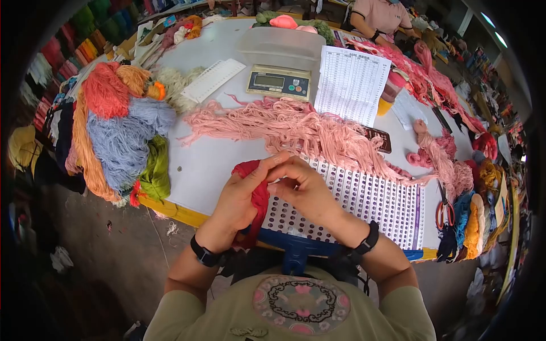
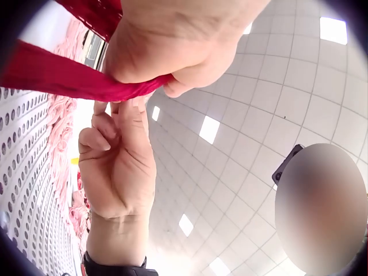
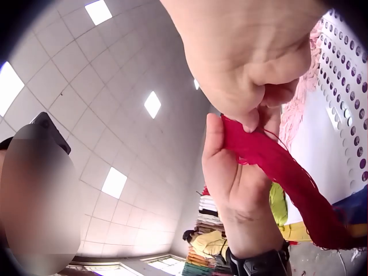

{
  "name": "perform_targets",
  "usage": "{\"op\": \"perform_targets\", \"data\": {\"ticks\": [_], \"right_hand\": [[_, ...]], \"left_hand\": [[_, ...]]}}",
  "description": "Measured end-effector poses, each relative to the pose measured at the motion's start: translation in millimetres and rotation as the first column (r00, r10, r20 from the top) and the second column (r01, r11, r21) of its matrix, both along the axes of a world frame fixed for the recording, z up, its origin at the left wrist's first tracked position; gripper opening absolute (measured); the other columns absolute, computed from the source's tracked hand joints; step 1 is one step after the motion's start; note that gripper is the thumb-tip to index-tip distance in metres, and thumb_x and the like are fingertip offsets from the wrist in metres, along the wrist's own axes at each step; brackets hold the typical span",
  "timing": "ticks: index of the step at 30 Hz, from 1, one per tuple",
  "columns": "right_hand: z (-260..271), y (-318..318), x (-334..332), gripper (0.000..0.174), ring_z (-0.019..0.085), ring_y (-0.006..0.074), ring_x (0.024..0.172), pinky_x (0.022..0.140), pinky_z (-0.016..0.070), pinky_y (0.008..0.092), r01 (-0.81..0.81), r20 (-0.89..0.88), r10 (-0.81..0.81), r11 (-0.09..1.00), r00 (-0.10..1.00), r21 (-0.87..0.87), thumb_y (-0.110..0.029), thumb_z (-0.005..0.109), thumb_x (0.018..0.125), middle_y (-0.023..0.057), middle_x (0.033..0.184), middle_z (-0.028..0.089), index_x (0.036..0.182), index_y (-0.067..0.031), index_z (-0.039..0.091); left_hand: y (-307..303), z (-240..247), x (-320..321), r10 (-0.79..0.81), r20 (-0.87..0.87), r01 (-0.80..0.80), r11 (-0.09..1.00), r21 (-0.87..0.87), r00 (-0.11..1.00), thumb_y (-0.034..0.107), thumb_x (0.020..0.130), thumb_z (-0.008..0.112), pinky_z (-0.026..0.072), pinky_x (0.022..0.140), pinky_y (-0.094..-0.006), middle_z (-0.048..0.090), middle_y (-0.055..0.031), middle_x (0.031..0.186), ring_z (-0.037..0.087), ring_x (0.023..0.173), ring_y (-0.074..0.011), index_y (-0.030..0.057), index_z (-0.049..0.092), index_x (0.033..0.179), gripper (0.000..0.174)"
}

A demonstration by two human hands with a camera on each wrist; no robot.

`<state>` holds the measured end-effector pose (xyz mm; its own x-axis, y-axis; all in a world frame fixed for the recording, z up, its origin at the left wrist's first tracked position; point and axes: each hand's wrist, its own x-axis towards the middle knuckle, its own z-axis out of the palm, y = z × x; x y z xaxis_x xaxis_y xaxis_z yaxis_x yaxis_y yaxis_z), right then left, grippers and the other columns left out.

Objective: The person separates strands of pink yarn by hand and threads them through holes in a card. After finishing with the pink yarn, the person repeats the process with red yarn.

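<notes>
A crimson skein of thread hangs over my left hand, down toward the table's front edge. In the right wrist view, the red strands lie across the left palm, and the left hand grips them near its thumb. My right hand meets the left fingertips above the perforated board; its thumb and fingers pinch the end of the strands, as the right wrist view shows with the right hand on top. In the left wrist view, a red band stretches from the left hand, beside the right hand.
Beyond the hands lie pink yarn, a digital scale with a plastic tray, and a printed sheet. A perforated board spans the front right; scissors lie farther right. Blue yarn is heaped left. Another person stands across the table.
</notes>
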<state>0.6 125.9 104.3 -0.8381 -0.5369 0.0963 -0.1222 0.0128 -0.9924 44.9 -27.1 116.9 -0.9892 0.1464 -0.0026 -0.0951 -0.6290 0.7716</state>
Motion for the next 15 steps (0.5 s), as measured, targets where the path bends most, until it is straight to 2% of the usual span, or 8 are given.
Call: {"op": "perform_targets", "data": {"ticks": [1,2,4,5,8,10,13,15], "right_hand": [[-6,-1,1,0.004,0.058,0.0107,0.072,0.064,0.0455,0.0209,0.012,-0.305,-0.013,1.000,0.952,-0.004,-0.004,0.064,0.087,0.0032,0.089,0.058,0.089,-0.0012,0.062],[-10,1,0,0.004,0.058,0.0107,0.072,0.064,0.0455,0.0209,0.010,-0.304,-0.010,1.000,0.953,-0.001,-0.004,0.064,0.087,0.0032,0.089,0.058,0.089,-0.0012,0.062],[1,3,1,0.004,0.058,0.0101,0.072,0.060,0.0441,0.0205,-0.008,-0.039,0.001,0.980,0.999,-0.199,-0.003,0.064,0.087,0.0045,0.095,0.056,0.087,-0.0010,0.060],[14,12,2,0.004,0.054,0.0092,0.067,0.057,0.0426,0.0208,0.010,0.024,-0.008,0.999,1.000,-0.048,-0.004,0.062,0.089,0.0032,0.092,0.056,0.091,-0.0022,0.059],[-2,23,-4,0.005,0.050,0.0058,0.077,0.066,0.0426,0.0202,0.024,0.241,0.014,0.988,0.970,-0.153,-0.009,0.058,0.093,-0.0024,0.091,0.055,0.097,-0.0063,0.057],[-9,28,-4,0.006,0.049,0.0061,0.081,0.070,0.0428,0.0211,0.051,0.238,0.003,0.973,0.971,-0.223,-0.011,0.057,0.093,-0.0025,0.094,0.055,0.097,-0.0058,0.057],[-15,30,-12,0.006,0.053,0.0116,0.079,0.072,0.0458,0.0252,0.108,-0.155,-0.116,0.992,0.981,-0.062,-0.003,0.061,0.089,0.0044,0.103,0.051,0.095,-0.0021,0.059],[-7,21,-2,0.006,0.054,0.0123,0.080,0.072,0.0464,0.0257,0.086,-0.139,-0.086,0.996,0.987,-0.004,-0.002,0.062,0.087,0.0051,0.103,0.051,0.093,-0.0020,0.060]], "left_hand": [[2,0,0,0.004,-0.009,-0.005,0.999,-0.043,1.000,0.025,0.098,0.048,0.0396,0.102,-0.0355,0.053,-0.0144,0.131,0.051,0.121,-0.0222,-0.0050,0.049,0.129,0.043],[1,-2,-2,0.006,-0.008,-0.006,0.999,-0.041,1.000,0.025,0.098,0.048,0.0396,0.102,-0.0355,0.053,-0.0144,0.131,0.051,0.121,-0.0222,-0.0050,0.049,0.129,0.043],[-2,-7,-5,-0.038,0.054,0.030,0.990,0.140,0.998,0.023,0.098,0.050,0.0398,0.103,-0.0390,0.052,-0.0168,0.132,0.049,0.123,-0.0244,-0.0052,0.049,0.128,0.042],[-2,-8,-5,-0.032,0.056,0.024,0.990,0.141,0.998,0.023,0.098,0.050,0.0398,0.103,-0.0390,0.052,-0.0168,0.132,0.049,0.123,-0.0244,-0.0052,0.049,0.128,0.042],[-4,-13,-5,-0.025,0.066,0.022,0.999,0.042,0.998,0.029,0.099,0.046,0.0357,0.106,-0.0405,0.048,-0.0178,0.136,0.044,0.129,-0.0248,-0.0040,0.044,0.133,0.048],[-7,-22,-9,-0.059,-0.001,0.058,0.996,-0.067,0.998,0.030,0.098,0.047,0.0342,0.108,-0.0416,0.046,-0.0182,0.137,0.041,0.131,-0.0256,-0.0038,0.046,0.131,0.047],[-3,-20,-9,0.008,0.100,-0.019,0.994,0.105,0.995,0.020,0.096,0.054,0.0397,0.104,-0.0396,0.052,-0.0177,0.131,0.049,0.123,-0.0251,-0.0052,0.056,0.122,0.036],[4,-17,-9,-0.015,0.063,0.014,1.000,0.028,0.998,0.024,0.096,0.051,0.0364,0.106,-0.0384,0.050,-0.0175,0.134,0.046,0.126,-0.0248,-0.0049,0.053,0.125,0.041]]}}
